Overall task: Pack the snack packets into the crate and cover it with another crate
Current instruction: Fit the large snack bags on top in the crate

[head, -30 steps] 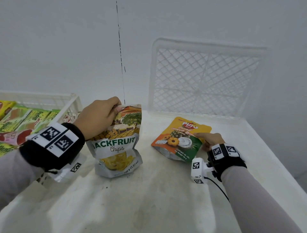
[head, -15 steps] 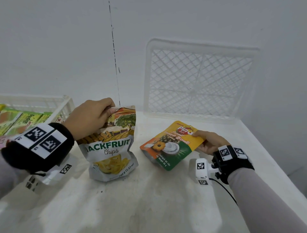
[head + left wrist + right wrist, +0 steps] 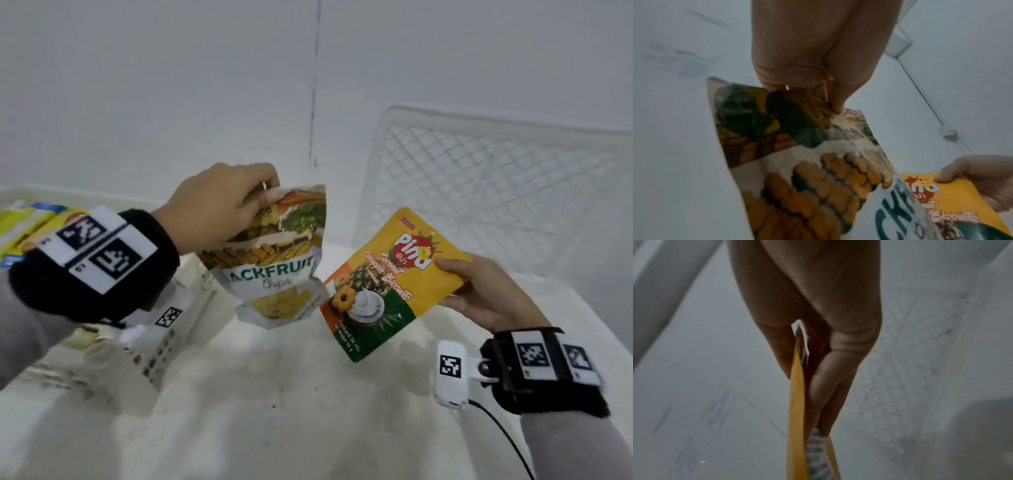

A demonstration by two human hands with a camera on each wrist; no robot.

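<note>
My left hand (image 3: 236, 202) pinches the top edge of a white jackfruit chips pouch (image 3: 274, 267), which hangs above the table beside the crate. In the left wrist view the same pouch (image 3: 797, 162) dangles from my fingers (image 3: 835, 104). My right hand (image 3: 479, 291) grips the yellow and green pineapple biscuits packet (image 3: 387, 284) by its top, thumb on the front, and holds it tilted in the air. From the right wrist the packet (image 3: 797, 402) shows edge-on between thumb and fingers (image 3: 830, 386). At the left, the white crate (image 3: 191, 287) holds several yellow and green snack packets (image 3: 27, 222).
A second white mesh crate (image 3: 496, 185) leans upright against the wall at the back right. The white table (image 3: 291, 411) runs to a wall behind and an edge at the right. A cable (image 3: 507, 438) trails from my right wrist camera.
Both packets have been lifted off the table. The left hand raised the jackfruit pouch up and toward the crate; the right hand picked up the biscuits packet and tilted it.
</note>
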